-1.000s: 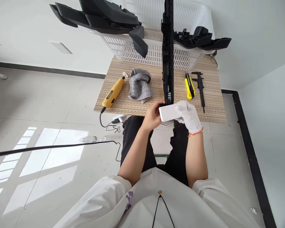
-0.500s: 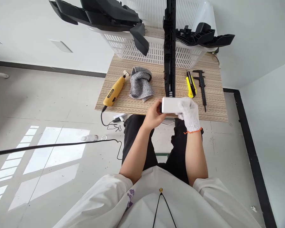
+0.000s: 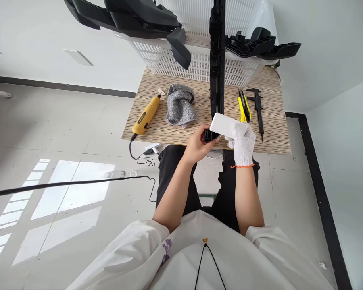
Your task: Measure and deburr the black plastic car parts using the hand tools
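My right hand [image 3: 242, 141], in a white knit glove, is closed on a white rectangular block [image 3: 223, 125] held tilted over the near end of a long black plastic part [image 3: 217, 72]. That part runs from the table's near edge up past the white basket. My bare left hand [image 3: 199, 146] grips the near end of the black part at the table's edge, fingers curled around it. The block hides the spot where it meets the part.
On the wooden table [image 3: 269, 137] lie a yellow rotary tool [image 3: 145, 116] with its cord, a grey glove [image 3: 179, 106], a yellow utility knife [image 3: 243, 108] and a black caliper [image 3: 257, 108]. A white basket [image 3: 196, 60] with black plastic parts stands at the back. A cable crosses the floor at left.
The white block has moved up and away along the black part and is now tilted. My right hand went with it; my left hand stays on the part's near end.
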`<action>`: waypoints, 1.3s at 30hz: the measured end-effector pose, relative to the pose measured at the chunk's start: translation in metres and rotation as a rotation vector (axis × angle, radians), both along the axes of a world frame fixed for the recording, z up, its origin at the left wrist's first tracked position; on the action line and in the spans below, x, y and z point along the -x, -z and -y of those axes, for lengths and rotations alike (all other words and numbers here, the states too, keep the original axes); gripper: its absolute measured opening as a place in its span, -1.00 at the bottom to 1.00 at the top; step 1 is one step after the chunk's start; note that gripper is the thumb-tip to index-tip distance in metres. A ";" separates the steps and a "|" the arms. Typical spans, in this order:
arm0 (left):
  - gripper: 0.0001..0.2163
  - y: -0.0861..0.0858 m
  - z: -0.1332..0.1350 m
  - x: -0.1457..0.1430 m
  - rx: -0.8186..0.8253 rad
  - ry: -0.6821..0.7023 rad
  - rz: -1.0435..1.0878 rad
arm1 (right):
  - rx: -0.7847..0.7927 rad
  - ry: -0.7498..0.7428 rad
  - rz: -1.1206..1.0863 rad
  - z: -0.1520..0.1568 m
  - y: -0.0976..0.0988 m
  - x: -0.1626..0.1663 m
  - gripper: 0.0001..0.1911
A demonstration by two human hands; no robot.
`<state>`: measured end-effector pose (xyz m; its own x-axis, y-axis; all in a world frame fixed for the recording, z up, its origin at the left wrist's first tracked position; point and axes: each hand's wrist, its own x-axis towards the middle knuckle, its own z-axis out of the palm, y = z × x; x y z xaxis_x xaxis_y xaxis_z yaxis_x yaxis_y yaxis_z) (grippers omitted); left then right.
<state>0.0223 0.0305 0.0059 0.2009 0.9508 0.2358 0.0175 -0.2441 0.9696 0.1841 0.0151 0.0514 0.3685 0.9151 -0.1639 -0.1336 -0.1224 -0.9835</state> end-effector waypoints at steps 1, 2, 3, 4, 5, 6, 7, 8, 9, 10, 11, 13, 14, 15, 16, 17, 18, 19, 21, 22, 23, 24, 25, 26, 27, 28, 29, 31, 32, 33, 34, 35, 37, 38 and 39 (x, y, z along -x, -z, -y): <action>-0.65 0.000 0.000 0.000 -0.014 0.001 -0.002 | 0.020 -0.059 0.004 0.000 0.000 -0.001 -0.49; -0.64 0.001 0.000 0.000 -0.020 -0.001 -0.001 | 0.038 -0.099 0.014 0.000 0.000 -0.002 -0.48; -0.63 0.002 0.000 0.000 -0.013 -0.002 0.007 | 0.044 -0.100 0.025 0.000 0.000 -0.003 -0.49; -0.62 0.003 0.000 -0.001 0.005 -0.001 0.024 | 0.031 -0.059 0.033 0.000 0.000 -0.004 -0.50; -0.62 0.004 0.000 -0.001 0.028 0.001 0.045 | 0.006 -0.003 0.029 0.000 0.001 -0.005 -0.52; -0.62 0.004 0.000 -0.001 0.042 0.006 0.063 | -0.014 0.038 0.016 0.000 0.001 -0.006 -0.52; -0.61 0.005 -0.001 -0.001 0.042 0.012 0.075 | -0.019 0.031 0.000 0.000 0.002 -0.007 -0.53; -0.60 0.005 -0.001 -0.001 0.030 0.019 0.076 | -0.011 -0.016 -0.010 0.000 0.003 -0.007 -0.53; -0.60 0.005 -0.001 -0.001 0.017 0.023 0.073 | -0.003 -0.067 -0.011 0.000 0.003 -0.008 -0.54; -0.60 0.005 -0.002 -0.002 0.014 0.025 0.072 | -0.005 -0.090 -0.005 0.000 0.004 -0.008 -0.55; -0.59 0.005 -0.002 -0.002 0.022 0.027 0.080 | -0.023 -0.080 0.004 0.000 0.004 -0.008 -0.57; -0.59 0.006 -0.001 -0.004 0.066 0.031 0.118 | -0.089 0.009 0.024 0.001 0.005 -0.008 -0.61; -0.59 0.006 -0.001 -0.004 0.084 0.036 0.139 | -0.114 0.042 0.028 0.002 0.006 -0.009 -0.62; -0.58 0.007 -0.001 -0.004 0.091 0.043 0.154 | -0.124 0.032 0.029 0.002 0.007 -0.010 -0.62; -0.57 0.008 -0.001 -0.004 0.088 0.049 0.161 | -0.126 -0.019 0.032 0.003 0.008 -0.012 -0.61; -0.56 0.008 -0.001 -0.004 0.074 0.052 0.155 | -0.137 -0.087 0.037 0.003 0.009 -0.014 -0.61; -0.55 0.009 -0.001 -0.003 0.050 0.051 0.138 | -0.163 -0.156 0.045 0.004 0.009 -0.017 -0.64; -0.53 0.009 -0.002 -0.001 0.020 0.046 0.111 | -0.199 -0.223 0.059 0.004 0.010 -0.020 -0.69; -0.49 0.008 -0.003 0.002 -0.047 0.032 0.055 | -0.249 -0.343 0.093 0.007 0.010 -0.025 -0.77; -0.47 0.007 -0.003 0.003 -0.076 0.028 0.041 | -0.249 -0.395 0.101 0.009 0.009 -0.027 -0.78; -0.46 0.006 -0.004 0.004 -0.099 0.028 0.041 | -0.229 -0.449 0.104 0.011 0.008 -0.028 -0.75; -0.46 0.006 -0.004 0.005 -0.118 0.031 0.051 | -0.192 -0.502 0.100 0.013 0.006 -0.028 -0.68; -0.47 0.005 -0.004 0.006 -0.137 0.036 0.068 | -0.153 -0.546 0.083 0.014 0.004 -0.028 -0.61; -0.47 0.005 -0.004 0.006 -0.158 0.041 0.087 | -0.126 -0.578 0.055 0.016 0.002 -0.028 -0.56; -0.48 0.005 -0.004 0.006 -0.179 0.044 0.103 | -0.112 -0.596 0.025 0.017 0.001 -0.027 -0.55; -0.49 0.005 -0.004 0.006 -0.194 0.045 0.111 | -0.106 -0.597 0.005 0.018 0.001 -0.026 -0.57; -0.50 0.006 -0.005 0.006 -0.204 0.042 0.111 | -0.108 -0.585 -0.003 0.018 0.001 -0.024 -0.60; -0.52 0.006 -0.005 0.006 -0.203 0.026 0.086 | -0.133 -0.507 0.048 0.016 0.005 -0.019 -0.65; -0.55 0.006 -0.005 0.005 -0.189 0.010 0.058 | -0.147 -0.439 0.099 0.015 0.007 -0.016 -0.66; -0.58 0.006 -0.005 0.005 -0.168 -0.011 0.025 | -0.156 -0.369 0.141 0.014 0.009 -0.014 -0.68; -0.62 0.006 -0.005 0.004 -0.147 -0.034 -0.004 | -0.166 -0.308 0.158 0.013 0.011 -0.011 -0.68; -0.66 0.005 -0.005 0.003 -0.132 -0.052 -0.023 | -0.171 -0.272 0.150 0.012 0.012 -0.009 -0.68; -0.70 0.004 -0.005 0.002 -0.122 -0.066 -0.038 | -0.153 -0.289 0.097 0.010 0.012 -0.006 -0.66; -0.71 0.003 -0.005 0.002 -0.124 -0.066 -0.035 | -0.142 -0.311 0.069 0.010 0.012 -0.005 -0.64; -0.71 0.003 -0.005 0.001 -0.123 -0.066 -0.031 | -0.137 -0.312 0.047 0.009 0.011 -0.004 -0.63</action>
